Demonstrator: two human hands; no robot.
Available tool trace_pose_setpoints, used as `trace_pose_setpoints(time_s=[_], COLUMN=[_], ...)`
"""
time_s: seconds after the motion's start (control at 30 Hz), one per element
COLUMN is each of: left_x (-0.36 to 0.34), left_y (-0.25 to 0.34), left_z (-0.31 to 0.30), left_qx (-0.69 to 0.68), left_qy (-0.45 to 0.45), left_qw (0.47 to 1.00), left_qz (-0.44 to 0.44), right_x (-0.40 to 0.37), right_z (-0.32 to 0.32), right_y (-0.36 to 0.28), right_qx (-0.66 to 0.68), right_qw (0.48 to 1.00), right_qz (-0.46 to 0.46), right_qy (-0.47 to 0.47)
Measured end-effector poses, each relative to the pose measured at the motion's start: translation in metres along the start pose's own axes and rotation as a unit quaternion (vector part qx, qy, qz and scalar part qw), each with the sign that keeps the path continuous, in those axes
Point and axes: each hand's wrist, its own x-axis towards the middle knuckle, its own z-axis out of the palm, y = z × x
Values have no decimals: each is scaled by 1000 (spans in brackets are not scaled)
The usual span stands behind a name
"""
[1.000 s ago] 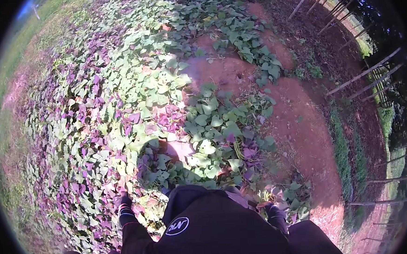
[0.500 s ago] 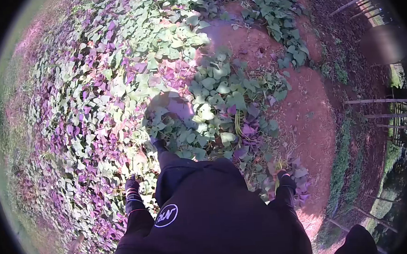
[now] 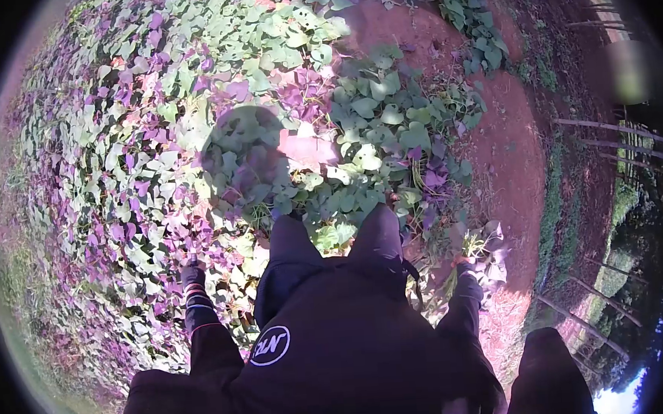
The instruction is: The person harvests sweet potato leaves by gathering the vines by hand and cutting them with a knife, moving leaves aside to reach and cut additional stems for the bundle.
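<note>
My right hand [image 3: 466,268], in a dark sleeve, is closed around a bunch of leafy vines [image 3: 492,253], whose pale stems and leaves stick out beyond it in the sunlight. On the other side, my left hand [image 3: 193,274] is dark and small in view, with striped bands around the wrist. It hangs over the green and purple vine leaves [image 3: 131,219]; its fingers are too indistinct to show whether they hold anything. Between the hands, my two dark-clad knees [image 3: 333,233] point forward into the foliage.
Reddish bare soil [image 3: 504,174] runs along the right side of the leaf bed. Past it lie a grassy strip [image 3: 558,246] and several wooden poles [image 3: 615,129]. My round head shadow [image 3: 243,148] falls on the leaves ahead.
The view has shifted, and both knees now show side by side. The vines at my right hand are more visible and brighter. My left hand sits slightly farther left and forward.
</note>
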Motion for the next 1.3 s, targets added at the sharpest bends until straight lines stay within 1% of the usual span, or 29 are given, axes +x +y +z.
trace_pose_setpoints(time_s=[0.07,0.13,0.2,0.23,0.27,0.33,0.37,0.4,0.43,0.47,0.5,0.53,0.6,0.63,0.67,0.7,0.73,0.8,0.87,0.93,0.97,1.0,1.07,1.1,1.13,1.17,1.2,1.27,1.3], left_x=[41,45,45,48,45,80,41,45,46,40,15,10,-17,-28,-70,-86,-94,-101,-104,-104,-103,-89,-41,-11,18,34,64,123,139], left_y=[-6,44,71,85,97,76,115,105,94,87,101,87,68,53,87,82,73,58,48,86,101,109,99,83,75,89,82,73,79], left_z=[-26,-67,-82,-85,-86,-42,-68,-52,-37,-24,-27,-11,13,38,21,34,53,86,97,63,49,34,14,3,-7,-32,-48,-82,-100], left_qx=[-152,-93,-111,-119,-147,-211,-215,-277,-283,-287,-290,-273,-215,-270,-177,-156,-137,5,-108,-105,-126,-124,-96,-95,-94,-69,-70,-15,-5], left_qy=[7,24,71,70,41,43,51,37,28,20,24,32,13,4,-14,-51,-85,-66,-71,-127,-82,-115,-90,-57,-24,-37,-60,-93,-66], left_qw=[985,995,990,987,985,965,966,944,947,950,952,955,974,963,983,985,985,998,992,986,989,985,991,992,986,992,990,995,994], left_qz=[84,-25,54,87,77,150,134,173,149,123,93,113,68,-13,-41,-52,-61,-4,11,5,5,-33,-9,61,135,100,104,40,90], right_x=[-20,-26,-20,-15,-6,20,41,65,91,115,121,120,115,117,120,124,141,158,164,165,166,169,220,166,116,72,27,-56,-93], right_z=[-1,-6,-10,-14,-19,-22,-24,-27,-28,-27,-24,-23,-30,-36,-42,-45,-47,-60,-71,-79,-81,-81,-91,-87,-77,-68,-56,-33,-20], right_y=[9,11,4,-1,-3,-21,-30,-40,-48,-58,-80,-114,-151,-160,-164,-167,-157,-137,-114,-89,-71,-47,88,83,87,103,119,145,157], right_qx=[-27,-50,-71,-80,-92,-111,-125,-143,-171,-154,-69,15,23,49,75,59,35,60,53,40,5,-29,-226,-186,-149,-123,-103,-76,-64], right_qw=[999,998,997,996,994,991,987,980,967,965,985,994,986,981,974,977,990,980,987,992,998,999,965,982,988,988,986,978,974], right_qz=[18,22,9,-2,-15,-49,-79,-126,-181,-206,-150,-92,-159,-171,-181,-181,-122,-163,-125,-91,-44,3,-128,-30,41,90,134,194,218], right_qy=[12,26,37,44,48,56,59,60,57,54,55,57,-38,-78,-117,-100,-58,-95,-84,-76,-47,-18,-46,-13,4,2,-4,-13,-19])
